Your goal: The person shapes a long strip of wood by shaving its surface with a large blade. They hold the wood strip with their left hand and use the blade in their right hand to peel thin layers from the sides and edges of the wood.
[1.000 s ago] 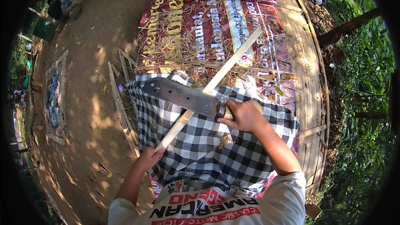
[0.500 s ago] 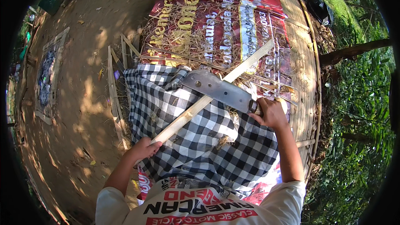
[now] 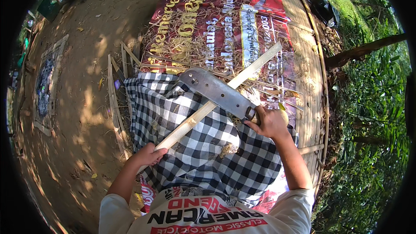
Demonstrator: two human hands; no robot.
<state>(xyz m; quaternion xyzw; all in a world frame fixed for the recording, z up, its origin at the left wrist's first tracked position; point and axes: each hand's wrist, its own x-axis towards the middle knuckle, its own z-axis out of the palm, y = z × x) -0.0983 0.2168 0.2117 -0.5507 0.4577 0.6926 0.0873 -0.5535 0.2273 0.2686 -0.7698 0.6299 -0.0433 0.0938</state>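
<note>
My left hand (image 3: 147, 154) grips the near end of a long pale bamboo slat (image 3: 255, 66) that runs up and to the right across my lap. My right hand (image 3: 269, 122) holds the handle of a broad steel cleaver (image 3: 216, 91). Its blade lies flat across the slat near the middle, pointing up and to the left. A black-and-white checked cloth (image 3: 203, 147) covers my legs under both. A small tuft of shavings (image 3: 228, 149) rests on the cloth.
A red printed banner (image 3: 225, 21) strewn with dry bamboo shavings lies on a bamboo platform (image 3: 310, 82) ahead. Thin cut slats (image 3: 113, 99) lie at the left on bare dirt (image 3: 86, 82). A framed mat (image 3: 45, 84) is far left. Green plants fill the right.
The cleaver and my right hand have shifted rightward along the slat. My left hand has kept hold of the slat's near end.
</note>
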